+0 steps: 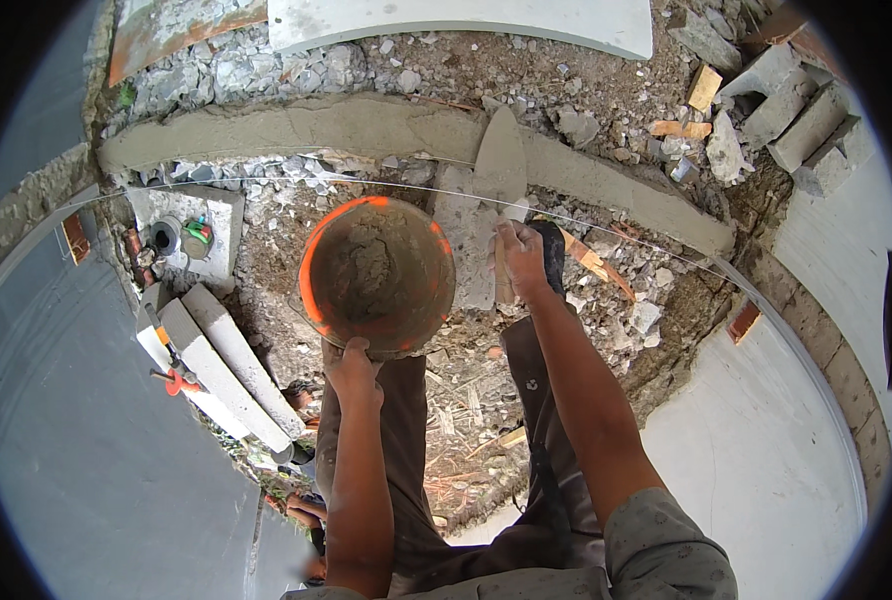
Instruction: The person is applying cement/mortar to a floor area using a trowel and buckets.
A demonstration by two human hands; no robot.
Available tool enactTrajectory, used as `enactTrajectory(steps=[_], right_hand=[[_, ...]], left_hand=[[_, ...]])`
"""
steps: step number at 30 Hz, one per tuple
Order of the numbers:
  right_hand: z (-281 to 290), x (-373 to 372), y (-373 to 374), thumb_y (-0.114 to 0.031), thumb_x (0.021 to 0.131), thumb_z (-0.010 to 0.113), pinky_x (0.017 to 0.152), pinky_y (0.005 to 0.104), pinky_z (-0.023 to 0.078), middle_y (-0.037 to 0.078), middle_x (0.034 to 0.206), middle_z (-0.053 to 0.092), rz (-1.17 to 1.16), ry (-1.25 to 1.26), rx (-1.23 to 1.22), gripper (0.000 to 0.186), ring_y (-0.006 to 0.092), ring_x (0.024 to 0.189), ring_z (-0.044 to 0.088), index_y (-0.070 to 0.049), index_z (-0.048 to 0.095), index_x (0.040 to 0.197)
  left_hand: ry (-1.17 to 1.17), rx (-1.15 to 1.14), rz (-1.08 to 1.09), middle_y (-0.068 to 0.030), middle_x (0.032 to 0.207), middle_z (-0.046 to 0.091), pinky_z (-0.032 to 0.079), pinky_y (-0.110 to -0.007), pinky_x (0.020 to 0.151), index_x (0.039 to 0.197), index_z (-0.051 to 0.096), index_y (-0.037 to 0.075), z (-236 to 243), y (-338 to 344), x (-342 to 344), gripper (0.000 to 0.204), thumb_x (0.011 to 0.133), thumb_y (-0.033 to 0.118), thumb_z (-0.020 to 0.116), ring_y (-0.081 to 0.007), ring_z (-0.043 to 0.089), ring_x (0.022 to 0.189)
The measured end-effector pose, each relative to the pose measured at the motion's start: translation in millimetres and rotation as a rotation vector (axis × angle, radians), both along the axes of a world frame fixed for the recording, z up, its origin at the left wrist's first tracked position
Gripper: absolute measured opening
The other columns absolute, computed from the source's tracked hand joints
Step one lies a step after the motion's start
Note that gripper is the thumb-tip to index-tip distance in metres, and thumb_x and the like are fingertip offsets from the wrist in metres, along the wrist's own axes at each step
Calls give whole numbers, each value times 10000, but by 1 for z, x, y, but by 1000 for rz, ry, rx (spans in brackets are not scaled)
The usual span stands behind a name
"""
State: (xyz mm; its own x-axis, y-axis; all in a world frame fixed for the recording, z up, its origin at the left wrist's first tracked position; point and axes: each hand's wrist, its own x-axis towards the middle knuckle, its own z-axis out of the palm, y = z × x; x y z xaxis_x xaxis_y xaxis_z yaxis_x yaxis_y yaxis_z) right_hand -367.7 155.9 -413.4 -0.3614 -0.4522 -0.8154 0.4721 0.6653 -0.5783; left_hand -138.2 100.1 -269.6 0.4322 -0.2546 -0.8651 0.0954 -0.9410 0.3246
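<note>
Grey strip (266, 135) runs L–R, far side. Bucket (421, 275) w/ mortar (371, 265): L hand (354, 372) clamped on near rim. Trowel (501, 160): R hand (521, 258) gripping handle; blade fwd of hand, long axis fore-aft, over strip, contact unclear.

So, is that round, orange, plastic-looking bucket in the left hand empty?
No: grey, mortar-like paste lies inside the bucket, lumped near its middle; how deep, I cannot tell.

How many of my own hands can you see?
2: your left hand grips the near edge of the orange-marked bowl; your right hand holds the trowel.
</note>
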Motion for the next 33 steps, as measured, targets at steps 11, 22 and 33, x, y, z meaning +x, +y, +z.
enactTrajectory(steps=[11, 22, 33], right_hand=[[-60, 21, 0, -232, 833, 618, 536, 320, 409, 108, 571, 498, 300, 572, -165, 281, 179, 526, 441, 7, 542, 706], [58, -117, 135, -228, 862, 572, 528, 308, 434, 54, 617, 542, 301, 380, 223, 241, 159, 553, 535, -1, 565, 783], [198, -29, 43, -137, 750, 574, 668, 429, 517, 209, 819, 620, 1295, 434, 79, 180, 333, 774, 637, 34, 614, 789]], left_hand=[[-15, -46, 52, -117, 1079, 516, 525, -465, 765, 1185, 434, 114, -12, 14, 21, 481, 730, -35, 471, -277, 597, 905], [77, 0, -100, -112, 1104, 508, 529, -422, 754, 1256, 385, 122, -9, 14, 9, 548, 733, -15, 480, -254, 580, 940], [-136, -371, -758, -99, 1107, 563, 483, -310, 794, 1314, 418, 24, 82, 57, -37, 579, 743, -57, 472, -188, 576, 941]])
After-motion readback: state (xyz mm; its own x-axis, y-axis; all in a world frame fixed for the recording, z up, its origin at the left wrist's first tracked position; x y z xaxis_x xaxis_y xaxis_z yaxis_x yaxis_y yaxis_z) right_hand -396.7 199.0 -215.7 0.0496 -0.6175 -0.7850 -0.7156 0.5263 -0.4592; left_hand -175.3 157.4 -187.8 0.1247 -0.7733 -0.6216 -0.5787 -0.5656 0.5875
